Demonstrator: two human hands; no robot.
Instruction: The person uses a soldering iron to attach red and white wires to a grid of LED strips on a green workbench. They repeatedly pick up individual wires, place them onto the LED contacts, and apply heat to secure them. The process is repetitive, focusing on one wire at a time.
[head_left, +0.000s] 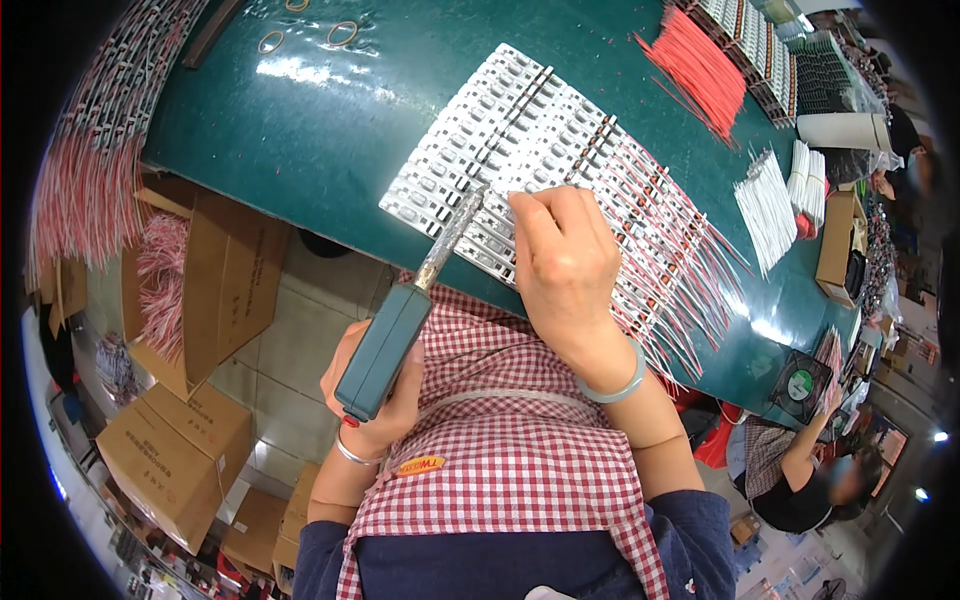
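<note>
My left hand (401, 402) is wrapped around the dark green handle of a soldering iron (385, 345). Its metal barrel slants up and to the right, and the tip is over a panel of white plastic pieces (430, 185) laid in rows. Just right of the tip, my right hand (565, 265) is closed above the panel, thumb and forefinger pinched together. What they hold, if anything, is hidden. Thin red and white wires (690, 270) stick out from the panel's right side, beyond my right hand.
The panel lies on a green table (280, 150). Red wires (700, 75) and white wires (765, 210) lie at the right. Wired strips (110, 130) hang over the left edge, above cardboard boxes (180, 450). A small fan (800, 385) and another person (810, 490) are at lower right.
</note>
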